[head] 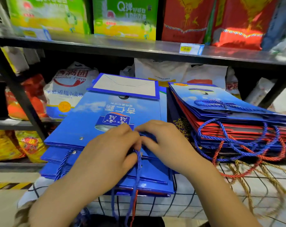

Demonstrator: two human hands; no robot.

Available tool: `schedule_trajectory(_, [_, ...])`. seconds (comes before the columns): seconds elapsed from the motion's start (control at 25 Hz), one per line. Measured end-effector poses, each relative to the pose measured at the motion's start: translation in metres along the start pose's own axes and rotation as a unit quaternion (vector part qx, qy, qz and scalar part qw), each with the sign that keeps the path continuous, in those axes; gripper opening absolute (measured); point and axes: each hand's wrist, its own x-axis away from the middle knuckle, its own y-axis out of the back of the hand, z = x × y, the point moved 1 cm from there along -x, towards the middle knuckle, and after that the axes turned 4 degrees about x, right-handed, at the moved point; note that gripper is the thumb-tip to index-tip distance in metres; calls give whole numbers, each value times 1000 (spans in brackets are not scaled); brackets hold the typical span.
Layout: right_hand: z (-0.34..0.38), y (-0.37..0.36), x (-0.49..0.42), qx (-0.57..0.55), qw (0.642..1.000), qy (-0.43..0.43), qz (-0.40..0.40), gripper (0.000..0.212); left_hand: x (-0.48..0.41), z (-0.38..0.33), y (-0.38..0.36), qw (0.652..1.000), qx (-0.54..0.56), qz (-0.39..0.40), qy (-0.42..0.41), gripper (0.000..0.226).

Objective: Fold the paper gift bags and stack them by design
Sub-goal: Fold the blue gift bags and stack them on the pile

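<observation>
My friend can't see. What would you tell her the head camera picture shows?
The left hand and right hand pinch the blue cord handle of a flat blue gift bag on top of a pile of blue bags. To the right sits another stack of blue and red bags, with shop shelves of food packs behind.

In the upper frame, a dark metal shelf (pixel 139 48) carries green boxes (pixel 124 18), red packages (pixel 186 22) and a yellow price tag (pixel 186 49). Centre left, a white flour sack (pixel 65 90); lower left, yellow-black floor tape (pixel 9 185).
</observation>
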Motion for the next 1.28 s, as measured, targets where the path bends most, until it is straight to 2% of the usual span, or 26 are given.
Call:
schedule_trajectory(0.08, [5, 5, 16, -107, 993, -43, -28, 46, -4, 1, 4, 985, 144, -58, 81, 15])
schedule_trajectory(0.16, [17, 12, 28, -228, 970, -83, -3, 50, -11, 0, 12, 949, 269, -107, 124, 13])
schedule_trajectory(0.2, [23, 14, 29, -262, 961, -89, 19, 51, -16, -3, 16, 938, 297, -119, 130, 11])
schedule_trajectory(0.32, [38, 12, 24, -303, 948, -83, 48, 60, -33, -13, 27, 947, 272, -124, 122, 15])
schedule_trajectory(0.4, [47, 14, 14, -309, 945, -95, 41, 42, -43, -15, 33, 950, 259, -118, 128, 17])
schedule_trajectory(0.48, [49, 20, 4, -356, 927, -121, 9, 25, -48, -10, 38, 940, 293, -104, 142, 15])
schedule_trajectory(0.56, [45, 31, -9, -431, 887, -157, -57, 25, -42, -1, 41, 910, 366, -74, 181, 12])
schedule_trajectory(0.6, [41, 35, -15, -463, 864, -174, -88, 25, -34, 3, 41, 892, 403, -44, 199, 9])
schedule_trajectory(0.68, [34, 36, -29, -499, 834, -202, -120, 26, -16, 10, 40, 871, 442, 47, 209, 17])
schedule_trajectory(0.76, [30, 31, -39, -510, 823, -222, -116, 25, -2, 15, 40, 857, 461, 113, 199, 17])
schedule_trajectory(0.88, [25, 26, -48, -517, 817, -236, -101, 25, 5, 24, 51, 856, 463, 90, 213, 13])
schedule_trajectory(0.96, [21, 26, -47, -498, 830, -242, -69, 29, 6, 32, 63, 868, 433, 44, 238, 24])
schedule_trajectory(1.0, [23, 26, -44, -459, 855, -239, -35, 29, 5, 36, 68, 881, 404, 13, 247, 19])
schedule_trajectory(1.08, [32, 19, -35, -284, 940, -187, 41, 27, 3, 46, 77, 916, 301, -47, 262, 16])
schedule_trajectory(1.12, [39, 13, -29, -171, 975, -128, 69, 28, 2, 51, 79, 923, 265, -64, 272, 12])
schedule_trajectory(1.16, [48, 7, -24, -68, 991, -64, 95, 32, 2, 54, 79, 924, 251, -72, 281, 8])
schedule_trajectory(1.2, [58, 0, -20, 10, 993, -8, 118, 36, 2, 56, 79, 923, 250, -69, 284, 10])
schedule_trajectory(1.28, [70, -11, -16, 91, 986, 43, 134, 37, 5, 59, 76, 922, 258, -47, 284, 14])
